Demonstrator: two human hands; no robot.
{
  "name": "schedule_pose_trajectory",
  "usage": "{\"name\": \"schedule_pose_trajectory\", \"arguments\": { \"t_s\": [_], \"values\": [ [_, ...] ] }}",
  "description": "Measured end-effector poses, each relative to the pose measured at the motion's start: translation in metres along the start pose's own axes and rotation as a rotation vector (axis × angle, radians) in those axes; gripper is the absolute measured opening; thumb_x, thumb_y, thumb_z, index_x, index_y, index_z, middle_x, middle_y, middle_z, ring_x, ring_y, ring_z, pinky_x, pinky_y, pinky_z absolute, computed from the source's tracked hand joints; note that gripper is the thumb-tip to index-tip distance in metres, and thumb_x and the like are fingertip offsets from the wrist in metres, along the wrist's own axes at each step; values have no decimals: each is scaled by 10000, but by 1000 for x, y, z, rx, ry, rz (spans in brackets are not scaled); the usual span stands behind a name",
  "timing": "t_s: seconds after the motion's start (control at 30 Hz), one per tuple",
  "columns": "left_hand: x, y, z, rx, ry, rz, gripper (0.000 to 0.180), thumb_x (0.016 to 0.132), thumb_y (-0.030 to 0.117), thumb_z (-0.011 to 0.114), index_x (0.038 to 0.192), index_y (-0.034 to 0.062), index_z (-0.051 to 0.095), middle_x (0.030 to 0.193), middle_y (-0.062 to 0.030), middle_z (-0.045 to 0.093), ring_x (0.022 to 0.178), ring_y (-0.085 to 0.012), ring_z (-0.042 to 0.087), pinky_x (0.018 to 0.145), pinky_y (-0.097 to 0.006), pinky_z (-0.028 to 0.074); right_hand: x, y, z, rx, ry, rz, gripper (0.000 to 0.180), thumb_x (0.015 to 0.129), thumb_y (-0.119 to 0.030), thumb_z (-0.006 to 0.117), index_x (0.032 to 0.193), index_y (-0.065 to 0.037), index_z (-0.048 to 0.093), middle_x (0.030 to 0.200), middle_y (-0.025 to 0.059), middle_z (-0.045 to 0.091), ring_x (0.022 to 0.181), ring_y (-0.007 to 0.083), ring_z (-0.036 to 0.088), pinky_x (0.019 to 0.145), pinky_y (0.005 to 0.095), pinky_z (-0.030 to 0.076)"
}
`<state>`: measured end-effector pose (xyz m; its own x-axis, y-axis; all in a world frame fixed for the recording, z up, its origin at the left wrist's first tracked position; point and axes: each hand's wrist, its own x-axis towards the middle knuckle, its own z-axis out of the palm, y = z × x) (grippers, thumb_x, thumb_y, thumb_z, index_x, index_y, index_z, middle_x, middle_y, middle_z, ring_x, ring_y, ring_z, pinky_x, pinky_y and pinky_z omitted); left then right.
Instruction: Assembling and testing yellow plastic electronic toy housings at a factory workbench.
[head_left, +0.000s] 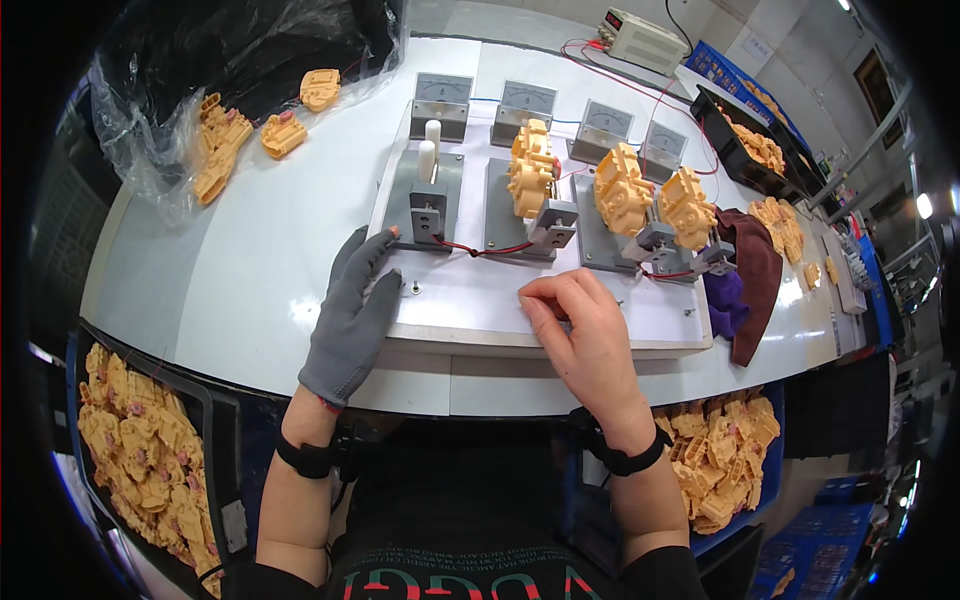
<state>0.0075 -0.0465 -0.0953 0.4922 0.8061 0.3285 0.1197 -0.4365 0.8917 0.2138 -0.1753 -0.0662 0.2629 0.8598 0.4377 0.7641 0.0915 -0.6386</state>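
Note:
My left hand (352, 312), in a grey glove with bare fingertips, lies at the left edge of a white test board (470, 300), its fingers stretched out and holding nothing. Bare, my right hand (580, 325) rests over the board's front part with fingers curled and thumb near the index finger; nothing shows between them. Across the board stand grey fixtures with wired metal blocks. The leftmost fixture (450, 200) has two white pegs showing. Yellow plastic housings sit on the others: one in the middle (533, 170), one beside it (622, 190) and one at right (686, 208).
Panel meters (443, 95) line the board's back, wired to a power supply (645, 42). Loose yellow housings (222, 145) lie by a clear plastic bag (150, 150). Crates of yellow housings stand low at left (140, 440) and right (725, 450). A maroon cloth (757, 290) lies right.

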Motion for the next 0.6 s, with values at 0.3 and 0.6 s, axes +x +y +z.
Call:
{"name": "schedule_pose_trajectory", "arguments": {
  "t_s": [0.3, 0.6],
  "values": [
    [0, 0, -1, 54, 6, 9, 428, 908, 32, 496, 1335, 36, 481, 1356, -179, 449, 1266, -264, 466, 1089, -359, 358, 2, -2, 2, -65, 17, -19, 50, 852, -90, 645, 884, -55, 628, 839, 66, 601, 792, 261, 573, 736, 365, 420],
    [-1, 0, 0, 30, 8, 4, 417, 915, 51, 494, 1332, 32, 485, 1368, -185, 437, 1266, -268, 467, 1091, -361, 355, 3, -3, 3, -66, 18, -12, 42, 854, -86, 634, 872, -53, 617, 830, 73, 597, 793, 264, 566, 732, 363, 409]
  ]
}}
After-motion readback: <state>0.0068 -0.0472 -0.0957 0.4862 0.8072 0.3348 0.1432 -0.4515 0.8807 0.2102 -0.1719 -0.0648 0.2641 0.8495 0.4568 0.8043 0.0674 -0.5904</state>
